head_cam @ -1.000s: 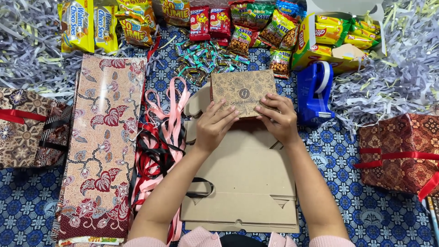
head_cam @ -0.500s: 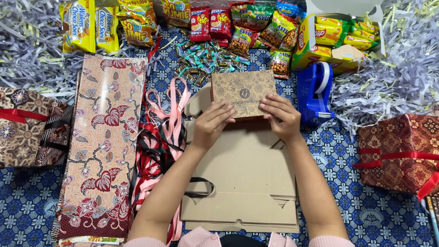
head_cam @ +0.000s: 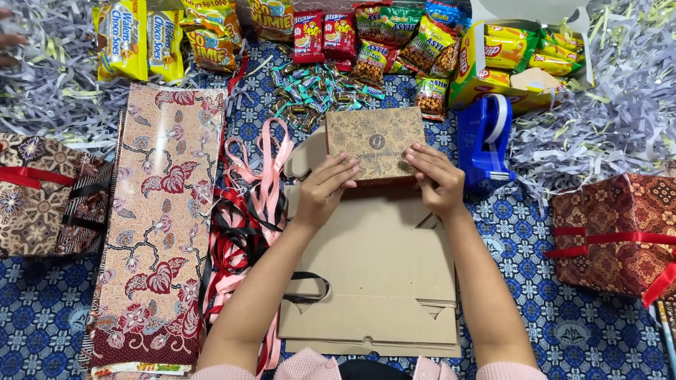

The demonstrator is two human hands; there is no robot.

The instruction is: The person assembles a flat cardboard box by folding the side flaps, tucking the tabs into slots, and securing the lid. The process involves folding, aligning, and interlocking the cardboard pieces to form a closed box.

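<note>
A small brown cardboard box [head_cam: 376,139] with a printed floral lid sits at the middle of the work surface. My left hand [head_cam: 328,187] grips its near left corner and my right hand [head_cam: 436,177] grips its near right corner. Both hands rest above a stack of flat, unfolded cardboard box blanks [head_cam: 373,281] that lies toward me.
Pink, red and black ribbons [head_cam: 246,211] lie left of the blanks, beside a roll of batik paper [head_cam: 158,225]. A blue tape dispenser [head_cam: 486,141] stands right. Snack packets [head_cam: 338,32] and wrapped candies [head_cam: 310,88] line the back. Wrapped gift boxes [head_cam: 620,232] [head_cam: 39,193] and shredded paper [head_cam: 605,105] flank both sides.
Both hands have shifted slightly on the box's near edge; the box has stayed almost where it was.
</note>
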